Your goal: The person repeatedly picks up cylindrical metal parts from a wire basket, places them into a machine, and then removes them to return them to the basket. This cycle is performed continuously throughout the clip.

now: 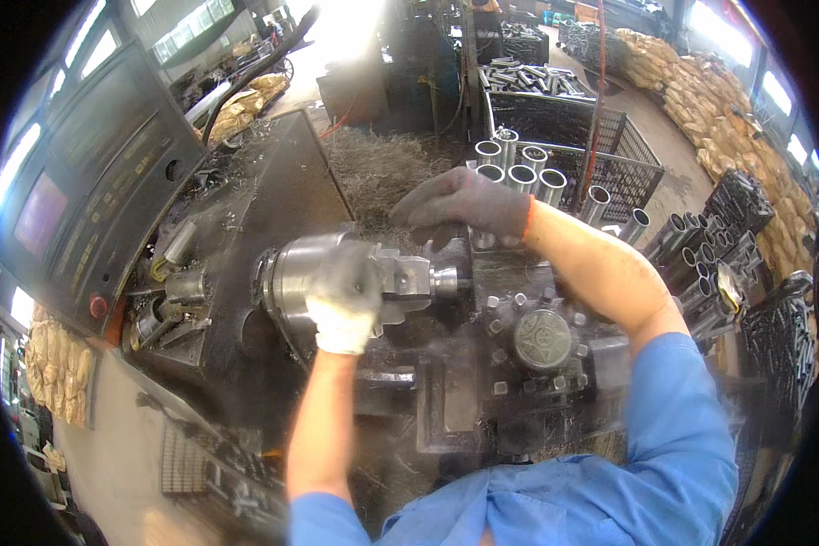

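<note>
A metal lathe chuck (pixel 297 276) lies before me, its stepped jaws (pixel 409 273) pointing right. From the jaws protrudes a short shiny cylindrical workpiece (pixel 445 280). My left hand (pixel 345 297), in a glove pale at the cuff and dark at the fingers, is over the chuck's front beside the jaws. Motion blur hides its fingers, and contact cannot be made out. My right hand (pixel 474 201), in a dark glove with an orange cuff edge, hovers beyond the workpiece, fingers reaching left and nothing visible in them. Right of the chuck sits a bolted tool post (pixel 542 338).
Several steel tubes (pixel 522 179) stand upright behind my right hand, near a mesh crate (pixel 628 147). More tubes (pixel 703 256) are stacked at right. Metal shavings (pixel 382 164) heap behind the machine. A control panel (pixel 95 198) rises at left.
</note>
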Demonstrator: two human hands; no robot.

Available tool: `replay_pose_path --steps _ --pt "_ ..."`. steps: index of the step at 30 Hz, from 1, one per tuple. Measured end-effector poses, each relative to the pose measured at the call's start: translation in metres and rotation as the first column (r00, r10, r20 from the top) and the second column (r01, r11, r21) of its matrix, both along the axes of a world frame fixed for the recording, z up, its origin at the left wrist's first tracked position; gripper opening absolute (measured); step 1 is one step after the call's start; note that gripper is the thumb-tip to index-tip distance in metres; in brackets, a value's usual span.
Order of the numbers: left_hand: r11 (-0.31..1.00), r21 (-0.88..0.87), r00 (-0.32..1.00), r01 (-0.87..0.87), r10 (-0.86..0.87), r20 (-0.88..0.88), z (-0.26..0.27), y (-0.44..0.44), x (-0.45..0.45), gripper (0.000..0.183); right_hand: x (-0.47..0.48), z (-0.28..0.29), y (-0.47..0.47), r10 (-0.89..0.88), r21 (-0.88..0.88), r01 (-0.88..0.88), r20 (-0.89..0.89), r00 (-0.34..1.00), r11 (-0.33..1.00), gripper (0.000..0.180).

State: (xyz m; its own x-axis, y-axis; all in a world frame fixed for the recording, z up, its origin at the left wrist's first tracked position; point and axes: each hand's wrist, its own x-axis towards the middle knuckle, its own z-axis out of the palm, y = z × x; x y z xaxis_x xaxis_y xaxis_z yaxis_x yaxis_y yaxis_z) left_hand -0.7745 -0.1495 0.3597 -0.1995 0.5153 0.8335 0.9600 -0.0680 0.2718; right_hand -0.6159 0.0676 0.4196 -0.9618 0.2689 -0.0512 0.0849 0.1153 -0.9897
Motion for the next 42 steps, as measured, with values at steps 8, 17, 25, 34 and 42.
replay_pose_path --steps 8,17,25,34,42 --pt "0.782 -0.586 0.967 -0.213 0.254 -0.012 0.008 0.052 -0.047 0.069 -0.021 -0.111 0.029 0.114 0.582 -0.490 0.562 0.819 0.649 0.091" --pt "0.943 -0.225 0.961 -0.245 0.206 -0.183 -0.041 -0.004 -0.051 0.046 -0.008 -0.091 0.024 0.271 0.470 -0.612 0.607 0.747 0.637 0.075" --pt "0.990 -0.098 0.993 -0.098 0.092 -0.068 -0.034 -0.008 -0.055 0.060 0.082 0.004 -0.034 -0.521 0.865 -0.473 0.486 0.702 0.169 0.063" --pt "0.764 0.472 -0.400 0.441 -0.303 0.865 -0.086 -0.167 0.149 0.046 0.158 -0.040 -0.282 -0.222 0.151 0.175 0.395 0.891 0.973 0.076" --pt "0.806 0.258 -0.545 0.532 0.093 0.833 -0.173 -0.175 0.148 0.048 0.182 -0.242 -0.322 -0.246 -0.266 0.352 0.360 0.900 0.898 0.079"
